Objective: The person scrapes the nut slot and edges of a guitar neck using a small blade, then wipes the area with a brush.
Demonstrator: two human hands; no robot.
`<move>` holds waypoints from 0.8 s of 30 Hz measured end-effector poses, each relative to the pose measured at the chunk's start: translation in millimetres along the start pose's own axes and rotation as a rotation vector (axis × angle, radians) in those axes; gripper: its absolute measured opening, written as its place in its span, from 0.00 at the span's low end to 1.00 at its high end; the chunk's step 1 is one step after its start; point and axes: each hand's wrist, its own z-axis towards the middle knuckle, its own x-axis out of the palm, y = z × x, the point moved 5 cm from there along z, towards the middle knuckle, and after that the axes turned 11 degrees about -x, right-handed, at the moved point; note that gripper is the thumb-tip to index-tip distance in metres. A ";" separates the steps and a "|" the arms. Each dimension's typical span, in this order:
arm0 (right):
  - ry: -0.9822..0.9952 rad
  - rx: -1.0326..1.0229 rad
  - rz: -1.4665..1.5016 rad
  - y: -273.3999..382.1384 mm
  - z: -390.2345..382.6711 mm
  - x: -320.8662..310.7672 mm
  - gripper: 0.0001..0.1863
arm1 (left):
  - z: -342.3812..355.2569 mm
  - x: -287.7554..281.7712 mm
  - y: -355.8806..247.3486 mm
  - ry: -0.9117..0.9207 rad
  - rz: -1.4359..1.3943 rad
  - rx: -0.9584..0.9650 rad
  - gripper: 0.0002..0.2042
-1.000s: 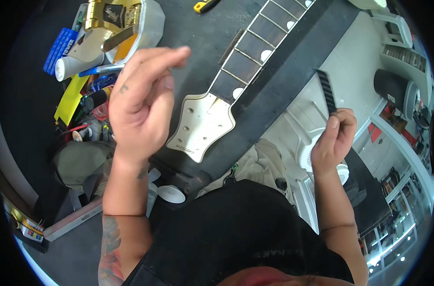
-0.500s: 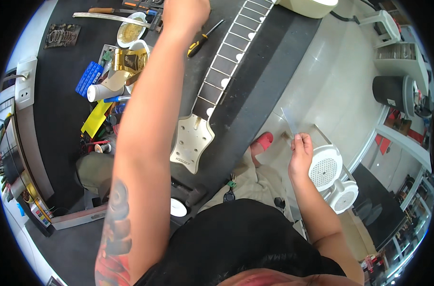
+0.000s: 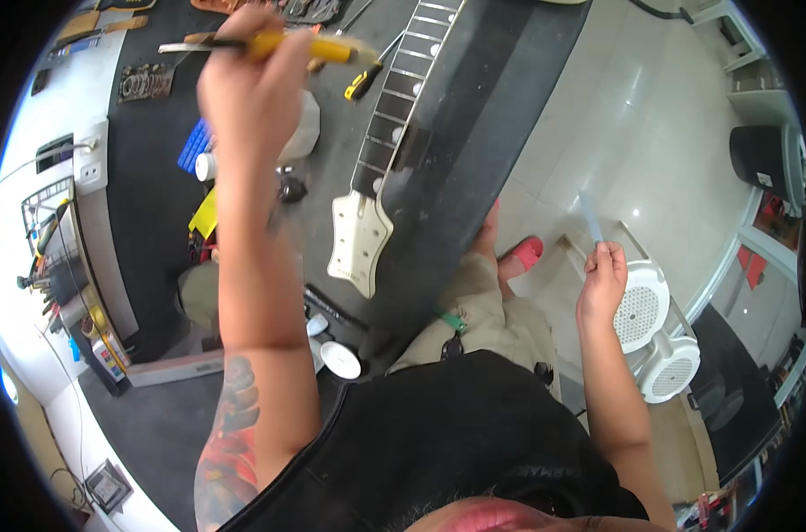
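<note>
My left hand (image 3: 256, 97), blurred by motion, is raised over the far part of the dark bench. It is closed round a yellow-handled tool (image 3: 310, 47); its blurred end hides the kind. My right hand (image 3: 605, 275), out over the floor beside the white stools, pinches a thin, see-through strip (image 3: 589, 215) pointing up and away. Between the hands lies a guitar neck (image 3: 398, 115), with a dark fretted fingerboard, pale inlays and a cream headstock (image 3: 359, 244) toward me. A yellow and black screwdriver (image 3: 365, 82) rests left of the neck.
A blue block (image 3: 193, 146), a white cup (image 3: 205, 167) and a yellow sheet (image 3: 205, 211) lie left on the bench (image 3: 474, 177). A packet of springs (image 3: 146, 82) is farther left. White perforated stools (image 3: 642, 306) stand at right, with a black bin (image 3: 762, 160) beyond.
My left hand has drawn back and left from the far bench, now showing the yellow-handled tool. The view has shifted; my right hand still pinches the strip.
</note>
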 end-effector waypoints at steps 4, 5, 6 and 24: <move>0.056 -0.010 0.001 -0.2 1.1 3.5 0.08 | -101.2 -45.1 -14.7 0.307 -0.710 -0.268 0.07; 0.096 0.002 -0.002 -1.3 -1.1 5.5 0.07 | -114.1 -40.8 -2.6 0.311 -0.514 -0.239 0.08; 0.133 0.019 -0.003 -1.7 -3.6 7.8 0.07 | -124.0 -34.5 10.1 0.318 -0.314 -0.213 0.08; 0.177 -0.010 0.045 26.7 -8.2 9.3 0.07 | -131.9 -54.3 49.8 0.085 -0.041 -0.129 0.03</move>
